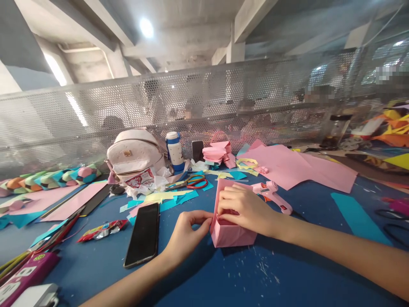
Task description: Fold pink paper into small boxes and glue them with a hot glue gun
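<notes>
A small pink paper box (230, 233) stands on the blue table (223, 277) in front of me. My right hand (246, 209) lies across its open top, fingers curled down inside and pressing its wall. My left hand (187, 232) pinches the box's left edge between thumb and fingers. A pink glue gun (274, 194) lies just behind the right hand.
A black phone (143, 234) lies left of the box, a red wrapper (102, 230) beyond it. Pink paper sheets (297, 166), scissors (191, 182), a white backpack (134, 155), a bottle (174, 150) and paper scraps crowd the back. A perforated metal screen (96, 115) closes the far edge.
</notes>
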A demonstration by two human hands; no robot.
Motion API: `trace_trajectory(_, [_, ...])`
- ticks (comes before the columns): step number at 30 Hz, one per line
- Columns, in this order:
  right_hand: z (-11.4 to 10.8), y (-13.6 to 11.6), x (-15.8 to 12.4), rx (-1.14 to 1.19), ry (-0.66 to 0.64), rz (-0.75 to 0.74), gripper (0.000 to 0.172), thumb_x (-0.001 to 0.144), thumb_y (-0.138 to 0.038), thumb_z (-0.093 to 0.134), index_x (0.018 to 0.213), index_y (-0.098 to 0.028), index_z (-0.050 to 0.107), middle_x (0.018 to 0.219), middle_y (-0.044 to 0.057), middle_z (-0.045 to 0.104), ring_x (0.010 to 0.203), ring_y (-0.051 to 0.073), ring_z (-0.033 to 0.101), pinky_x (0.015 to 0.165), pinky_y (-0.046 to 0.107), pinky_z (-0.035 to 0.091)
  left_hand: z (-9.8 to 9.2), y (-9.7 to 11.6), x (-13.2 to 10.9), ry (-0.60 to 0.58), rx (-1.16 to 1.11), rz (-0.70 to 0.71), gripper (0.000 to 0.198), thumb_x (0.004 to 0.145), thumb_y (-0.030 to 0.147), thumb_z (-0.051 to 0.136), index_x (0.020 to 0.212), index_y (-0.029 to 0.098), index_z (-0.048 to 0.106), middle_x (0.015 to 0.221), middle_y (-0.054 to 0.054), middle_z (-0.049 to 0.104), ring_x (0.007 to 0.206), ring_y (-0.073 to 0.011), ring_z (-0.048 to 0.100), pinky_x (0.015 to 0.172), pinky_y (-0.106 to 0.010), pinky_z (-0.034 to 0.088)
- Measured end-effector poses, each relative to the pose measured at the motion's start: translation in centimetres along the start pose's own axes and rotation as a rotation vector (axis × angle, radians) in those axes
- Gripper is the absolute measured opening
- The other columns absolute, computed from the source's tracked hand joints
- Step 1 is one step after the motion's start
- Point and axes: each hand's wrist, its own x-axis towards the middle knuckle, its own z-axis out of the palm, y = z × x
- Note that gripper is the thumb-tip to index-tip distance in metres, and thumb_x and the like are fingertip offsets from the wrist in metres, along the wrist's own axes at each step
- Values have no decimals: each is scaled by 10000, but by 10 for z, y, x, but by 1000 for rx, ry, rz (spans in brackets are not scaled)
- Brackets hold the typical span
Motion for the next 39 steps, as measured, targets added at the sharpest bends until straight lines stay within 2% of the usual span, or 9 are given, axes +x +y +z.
trace_trajectory(6, [-1, 5, -2, 45, 49, 37, 81, 864, -180, 697, 799, -204, 653, 871, -5, 643, 851, 159, 577, 746, 299, 437, 3, 1, -3, -22, -273, -46, 373, 863, 382, 669, 1138, 139, 730, 1140, -110, 739, 1068, -283, 692, 934, -357, 544])
trace_trajectory(8, [-6, 5, -2, 21, 107, 22, 88, 855, -152, 685, 797, -208, 651, 1084, 39, 631, 1046, 202, 553, 861, 350, 450, 3, 4, -4, -23, -300, -45, 390, 852, 378, 690, 1161, 143, 718, 1181, -113, 721, 1120, -295, 669, 983, -385, 525])
trace_trajectory(11, [-15, 4, -2, -30, 161, -52, 126, 839, -105, 655, 778, -213, 634, 1359, 49, 530, 1301, 253, 408, 1032, 456, 363, 3, 7, -7, -10, -255, -2, 379, 857, 349, 691, 1186, 162, 704, 1217, -104, 705, 1161, -293, 646, 1025, -406, 502])
trace_trajectory(14, [-22, 2, -2, 1, 155, -133, 136, 883, -111, 598, 809, -224, 609, 1154, 15, 664, 1169, 210, 523, 1054, 454, 298, 2, 7, -9, 3, -181, 92, 357, 866, 309, 683, 1203, 189, 692, 1231, -87, 701, 1140, -266, 655, 1015, -388, 509])
trace_trajectory(17, [-25, 0, -4, 10, 218, -187, 144, 948, -168, 546, 826, -225, 598, 910, -11, 696, 957, 178, 584, 989, 407, 306, 1, 5, -9, 3, -167, 160, 389, 828, 304, 734, 1201, 205, 686, 1229, -80, 700, 1120, -255, 657, 1001, -370, 513])
trace_trajectory(24, [-17, -4, -4, -60, 330, -205, 134, 978, -185, 517, 858, -212, 571, 842, 6, 670, 836, 168, 563, 908, 360, 347, 7, 1, -12, -38, -173, 246, 782, 657, 327, 875, 1353, 245, 527, 1401, -83, 567, 1310, -287, 508, 1125, -401, 390])
trace_trajectory(29, [-11, -6, -2, -73, 318, -207, 81, 979, -216, 525, 927, -198, 584, 816, 5, 640, 794, 160, 553, 868, 332, 360, 10, 2, -11, 60, -100, 175, 410, 803, 241, 725, 1198, 198, 621, 1186, -76, 693, 1095, -229, 650, 969, -329, 507])
trace_trajectory(34, [-4, -8, -2, -128, 299, -227, 138, 986, -220, 504, 963, -197, 638, 886, 32, 675, 831, 178, 554, 819, 336, 354, 9, -1, -10, 92, -76, 144, 378, 774, 236, 740, 1143, 194, 667, 1127, -65, 729, 1063, -233, 670, 965, -339, 514])
trace_trajectory(39, [2, -10, -2, -64, 308, -155, 148, 971, -241, 535, 900, -206, 660, 848, 20, 686, 799, 179, 539, 757, 329, 334, 12, -3, -11, 131, -56, 135, 351, 764, 212, 731, 1110, 188, 676, 1085, -60, 742, 1023, -236, 685, 937, -339, 531])
